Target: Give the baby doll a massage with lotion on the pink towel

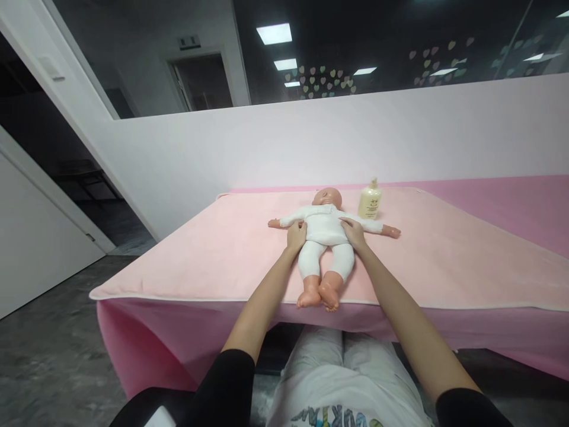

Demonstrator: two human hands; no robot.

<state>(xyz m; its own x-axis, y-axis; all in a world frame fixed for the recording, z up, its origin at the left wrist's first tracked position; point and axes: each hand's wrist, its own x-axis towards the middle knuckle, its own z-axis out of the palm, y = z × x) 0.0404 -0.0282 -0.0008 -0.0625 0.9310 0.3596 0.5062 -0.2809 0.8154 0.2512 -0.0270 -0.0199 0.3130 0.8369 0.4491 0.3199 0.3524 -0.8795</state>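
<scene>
A baby doll (328,225) lies on its back on the pale pink blanket (222,255), arms spread to both sides and bare feet toward me. It wears a white long-sleeved top and white leggings. My left hand (297,235) is closed at the left side of the doll's waist, below its outstretched arm. On the opposite side, my right hand (353,232) has its fingers bent against the edge of the top. Some fingertips of both hands are hidden against the doll's sides.
A pale yellow pump bottle (369,200) stands beyond the doll's arm, right of its head. Pink cloth (511,204) covers the table beneath the blanket and hangs over the front edge. A white wall (333,142) with a dark window rises behind; a door (40,237) is at left.
</scene>
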